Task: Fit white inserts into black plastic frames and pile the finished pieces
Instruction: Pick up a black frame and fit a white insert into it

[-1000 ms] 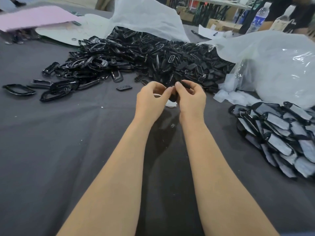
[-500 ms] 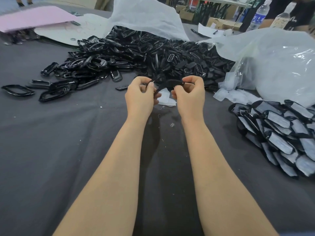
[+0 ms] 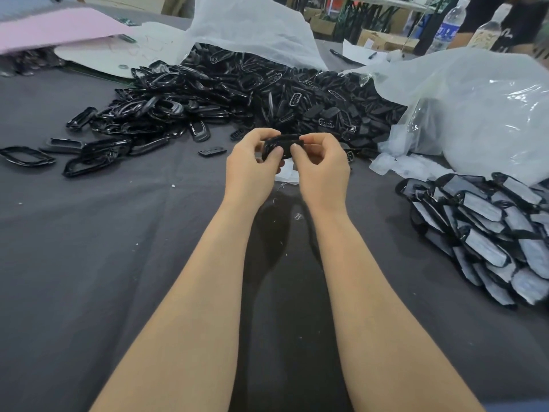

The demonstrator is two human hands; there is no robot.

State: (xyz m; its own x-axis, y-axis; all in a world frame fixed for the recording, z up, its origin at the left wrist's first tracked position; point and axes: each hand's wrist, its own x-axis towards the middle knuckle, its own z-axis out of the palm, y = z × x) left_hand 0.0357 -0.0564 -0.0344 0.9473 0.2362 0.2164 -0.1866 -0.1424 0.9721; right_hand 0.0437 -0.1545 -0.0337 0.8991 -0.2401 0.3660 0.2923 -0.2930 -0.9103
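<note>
Both hands meet above the middle of the grey table. My left hand (image 3: pixel 252 168) grips the left end of a black plastic frame (image 3: pixel 282 145) and my right hand (image 3: pixel 320 171) pinches its right end. A white scrap (image 3: pixel 286 175) lies on the cloth just under the hands. Behind them spreads a big heap of loose black frames (image 3: pixel 237 93). At the right edge lies a pile of finished pieces (image 3: pixel 487 230), black rims with white-grey faces.
A clear plastic bag (image 3: pixel 475 108) bulges at the right, with white inserts (image 3: pixel 401 166) spilling at its foot. A white bag (image 3: pixel 252 28) rises behind the heap. Pink sheet (image 3: pixel 53 31) at far left. Stray frames (image 3: pixel 26 156) lie left. Bottles (image 3: pixel 447 25) stand at the back.
My hands have drawn closer together on the black frame and turned it; one second ago they were pressed together lower over the white scrap.
</note>
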